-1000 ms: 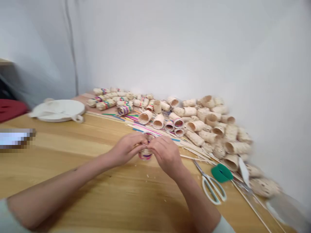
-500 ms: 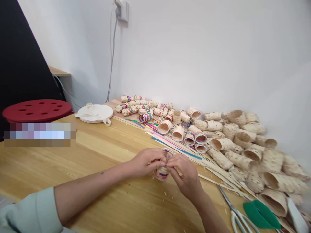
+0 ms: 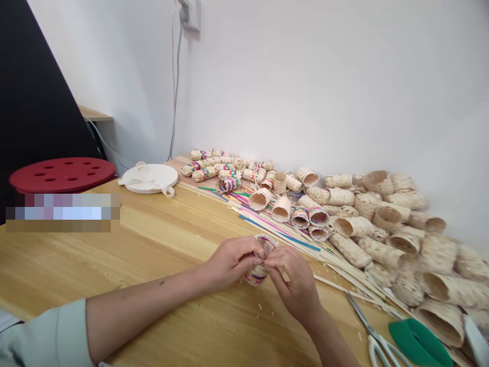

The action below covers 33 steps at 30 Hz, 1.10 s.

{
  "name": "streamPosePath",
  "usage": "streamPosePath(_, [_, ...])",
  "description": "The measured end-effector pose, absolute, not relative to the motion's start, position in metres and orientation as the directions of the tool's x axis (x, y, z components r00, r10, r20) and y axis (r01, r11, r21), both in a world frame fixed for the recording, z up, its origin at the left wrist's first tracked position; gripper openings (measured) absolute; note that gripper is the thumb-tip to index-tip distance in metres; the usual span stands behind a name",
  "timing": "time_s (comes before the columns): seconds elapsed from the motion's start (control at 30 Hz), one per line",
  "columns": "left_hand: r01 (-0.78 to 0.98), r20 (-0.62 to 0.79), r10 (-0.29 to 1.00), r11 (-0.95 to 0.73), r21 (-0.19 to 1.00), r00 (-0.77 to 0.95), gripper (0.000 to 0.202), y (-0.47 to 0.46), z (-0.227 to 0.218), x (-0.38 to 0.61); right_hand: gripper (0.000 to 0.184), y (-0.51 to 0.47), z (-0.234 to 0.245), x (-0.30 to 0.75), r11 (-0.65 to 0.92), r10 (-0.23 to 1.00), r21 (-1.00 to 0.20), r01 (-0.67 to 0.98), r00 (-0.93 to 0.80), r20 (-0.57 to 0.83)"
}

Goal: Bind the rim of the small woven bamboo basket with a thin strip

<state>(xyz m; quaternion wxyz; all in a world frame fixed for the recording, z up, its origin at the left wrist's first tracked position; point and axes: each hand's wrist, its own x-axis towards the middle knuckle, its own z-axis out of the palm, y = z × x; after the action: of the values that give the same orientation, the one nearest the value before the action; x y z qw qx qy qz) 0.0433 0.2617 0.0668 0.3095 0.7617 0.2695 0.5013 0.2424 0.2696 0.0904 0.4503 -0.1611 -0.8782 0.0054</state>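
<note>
1. Looking down through the head camera, the only view, we see both our hands meet over a small woven basket point(image 3: 258, 265) that stands on the wooden table point(image 3: 126, 244), near its middle and just in front of us.
2. Our left hand point(image 3: 231, 261) is closed on the basket's left side, thumb and fingertips pressed to its rim.
3. Our right hand point(image 3: 296, 280) is pinched together on the rim from the right; whether it also grips a loose strip we cannot tell.
4. We judge the basket light and thin-walled: stiff enough to stand, but springy and easy to crush or fray at the rim. It is best held around the body with a gentle, even squeeze, leaving the rim to the fingertips.
5. Coloured bands show low on its wall and at the rim, and small clippings lie on the table around it.
6. Beyond the hands lie flat coloured strips point(image 3: 267, 224), then a long heap of woven tubes and baskets point(image 3: 382, 219) against the white wall.
7. Scissors point(image 3: 376, 341) lie to the right, near a green piece point(image 3: 416, 344).
8. To the left sit a white round lid point(image 3: 151, 178) and a red stool seat point(image 3: 63, 173).
</note>
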Motion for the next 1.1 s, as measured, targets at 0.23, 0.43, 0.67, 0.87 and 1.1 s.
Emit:
streamPosePath(0.23, [0.077,0.598,0.718,-0.66,0.747,0.355,0.037,0.2604,0.0662,0.0443,0.014,0.2679,0.0888,0.2417,0.944,0.292,-0.151,0.293,-0.529,0.797])
streamPosePath(0.43, [0.077,0.591,0.721,-0.655,0.752,0.363,0.037,0.2599,0.0681,0.0439,0.011,0.2685,0.0879,0.2425,0.941,0.295,-0.149,0.303,-0.525,0.798])
streamPosePath(0.67, [0.071,0.606,0.713,-0.666,0.742,0.353,0.038,0.2609,0.0647,0.0446,0.012,0.2669,0.0891,0.2414,0.94,0.3,-0.152,0.304,-0.53,0.793])
streamPosePath(0.87, [0.071,0.613,0.71,-0.672,0.737,0.348,0.038,0.2598,0.0653,0.0452,0.01,0.2671,0.0882,0.2423,0.938,0.299,-0.145,0.315,-0.519,0.801])
streamPosePath(1.1, [0.064,0.61,0.713,-0.667,0.743,0.347,0.041,0.2593,0.0671,0.0454,0.012,0.2676,0.0896,0.2425,0.936,0.307,-0.155,0.315,-0.519,0.798])
